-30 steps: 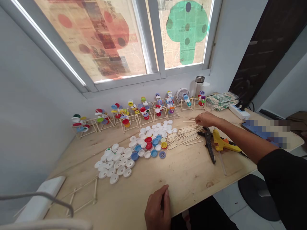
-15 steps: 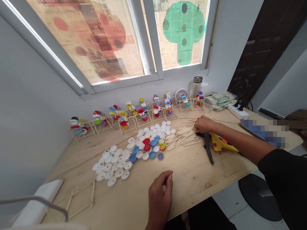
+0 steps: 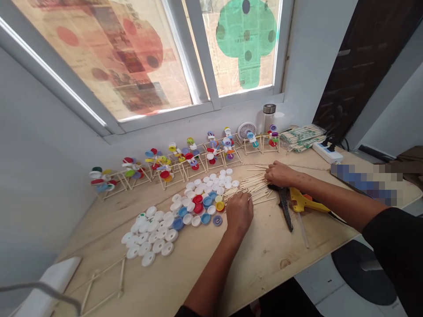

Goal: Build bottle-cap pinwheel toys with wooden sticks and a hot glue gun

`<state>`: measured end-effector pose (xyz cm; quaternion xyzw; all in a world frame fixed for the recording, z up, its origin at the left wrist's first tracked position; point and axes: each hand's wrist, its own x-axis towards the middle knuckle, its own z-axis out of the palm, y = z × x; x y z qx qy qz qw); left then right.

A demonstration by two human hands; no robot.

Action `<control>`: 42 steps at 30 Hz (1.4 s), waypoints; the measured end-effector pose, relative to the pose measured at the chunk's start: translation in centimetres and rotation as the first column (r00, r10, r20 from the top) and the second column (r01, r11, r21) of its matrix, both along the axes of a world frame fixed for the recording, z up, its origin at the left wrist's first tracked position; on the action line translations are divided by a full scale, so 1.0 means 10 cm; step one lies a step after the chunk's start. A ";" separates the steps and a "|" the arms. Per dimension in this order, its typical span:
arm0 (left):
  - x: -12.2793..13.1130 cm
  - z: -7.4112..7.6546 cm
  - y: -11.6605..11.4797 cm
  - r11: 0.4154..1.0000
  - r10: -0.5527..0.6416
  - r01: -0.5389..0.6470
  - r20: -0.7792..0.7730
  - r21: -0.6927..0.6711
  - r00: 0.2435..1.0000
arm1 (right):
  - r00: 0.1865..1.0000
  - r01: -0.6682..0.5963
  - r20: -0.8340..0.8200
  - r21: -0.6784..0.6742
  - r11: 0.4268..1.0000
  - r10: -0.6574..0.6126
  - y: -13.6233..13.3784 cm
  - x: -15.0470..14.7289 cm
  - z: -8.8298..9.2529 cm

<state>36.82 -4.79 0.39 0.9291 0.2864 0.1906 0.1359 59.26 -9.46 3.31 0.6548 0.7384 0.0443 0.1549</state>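
Note:
My left hand (image 3: 239,213) rests on the near edge of a heap of thin wooden sticks (image 3: 247,189), its fingers curled down among them. My right hand (image 3: 280,174) lies on the far right end of the same heap. Neither hand clearly shows a stick in its grip. Just left of my left hand lie several coloured bottle caps (image 3: 198,208), with white caps (image 3: 148,235) spread beyond them. Black-handled shears (image 3: 284,207) and a yellow glue gun (image 3: 306,203) lie right of the sticks, below my right forearm.
Everything lies on a plywood table (image 3: 264,253). A row of stick-and-cap pinwheel models (image 3: 188,159) stands along the window wall. Behind them are a small fan (image 3: 246,130) and a bottle (image 3: 269,116). Bundled chopsticks (image 3: 302,138) and a power strip (image 3: 325,152) sit at the back right.
My left hand has moved from the table's front edge up onto the heap of sticks. My right hand stays over the sticks, and the view has shifted slightly.

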 end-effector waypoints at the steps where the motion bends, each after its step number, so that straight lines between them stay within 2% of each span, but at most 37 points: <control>1: 0.04 -0.01 0.03 1.000 0.003 -0.003 -0.019 0.012 1.000 | 1.000 -0.007 -0.002 0.003 1.000 0.007 0.00 0.00 -0.01; 15: 0.33 -0.09 0.22 0.994 0.038 -0.014 -0.214 0.111 0.976 | 0.996 -0.088 0.024 0.012 0.996 0.087 0.04 0.01 -0.02; 28: 0.32 -0.07 0.27 0.993 0.082 -0.062 -0.225 0.096 0.971 | 0.991 -0.131 0.034 0.017 0.991 0.130 0.03 -0.01 -0.02; 35: 0.33 -0.05 0.22 0.991 0.025 0.004 -0.215 0.133 0.976 | 0.991 -0.130 0.035 0.002 0.992 0.130 0.04 -0.02 -0.01; 42: 0.27 -0.04 0.28 0.987 0.096 -0.064 -0.213 0.150 0.972 | 0.990 -0.135 0.041 -0.015 0.991 0.136 0.08 0.02 -0.04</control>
